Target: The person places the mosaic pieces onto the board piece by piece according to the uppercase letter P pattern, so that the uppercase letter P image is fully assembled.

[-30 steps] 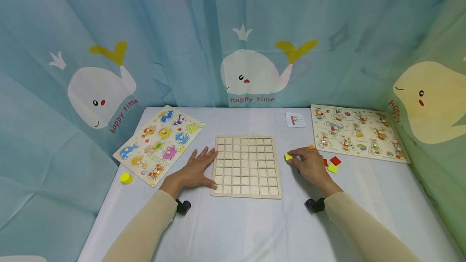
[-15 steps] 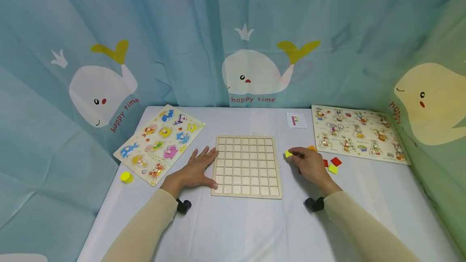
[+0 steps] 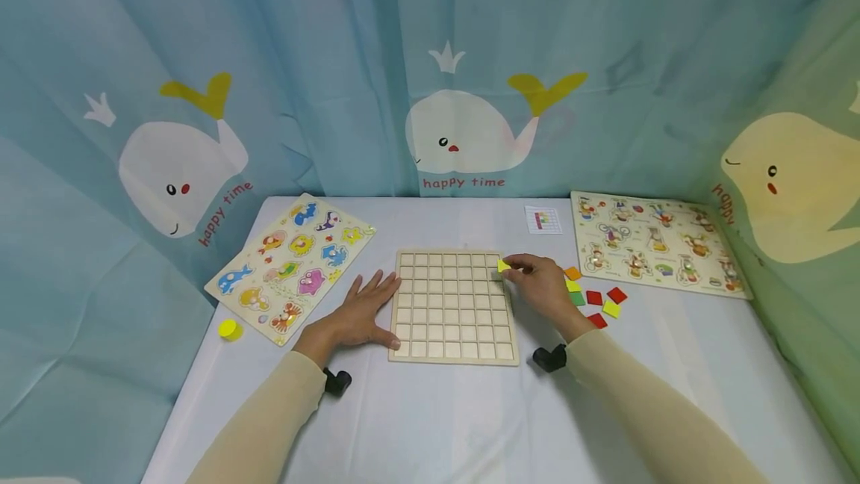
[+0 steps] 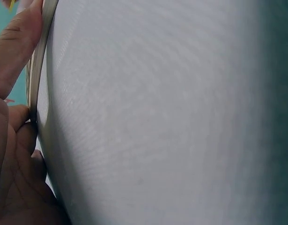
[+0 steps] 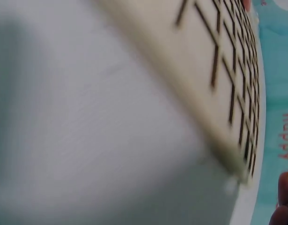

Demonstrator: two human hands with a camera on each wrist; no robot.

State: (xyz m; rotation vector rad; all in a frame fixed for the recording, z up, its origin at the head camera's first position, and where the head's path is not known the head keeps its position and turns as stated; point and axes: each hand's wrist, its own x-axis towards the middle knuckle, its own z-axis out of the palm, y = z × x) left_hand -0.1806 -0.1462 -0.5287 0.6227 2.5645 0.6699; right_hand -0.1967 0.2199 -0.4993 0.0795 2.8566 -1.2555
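A wooden grid board (image 3: 446, 308) of small square cells lies mid-table. My left hand (image 3: 360, 315) rests at its left edge, fingers spread and thumb on the lower left corner. In the left wrist view the thumb (image 4: 18, 40) and fingers lie against the board's edge (image 4: 39, 70). My right hand (image 3: 543, 286) pinches a yellow square tile (image 3: 503, 266) over the board's upper right corner. The right wrist view shows the board (image 5: 195, 101) large, with only the fingertips (image 5: 286, 190) of that hand at the right border.
Several loose tiles lie right of the board, among them a red tile (image 3: 617, 295), an orange tile (image 3: 572, 273) and a green tile (image 3: 577, 298). A pattern card (image 3: 543, 220) sits behind. Picture puzzle boards lie left (image 3: 290, 269) and right (image 3: 661, 245). Yellow discs (image 3: 230, 330) stand far left.
My right hand has moved left from the loose tiles to the board's upper right corner, carrying the yellow tile. More tiles now show where it was. The left hand stays in place.
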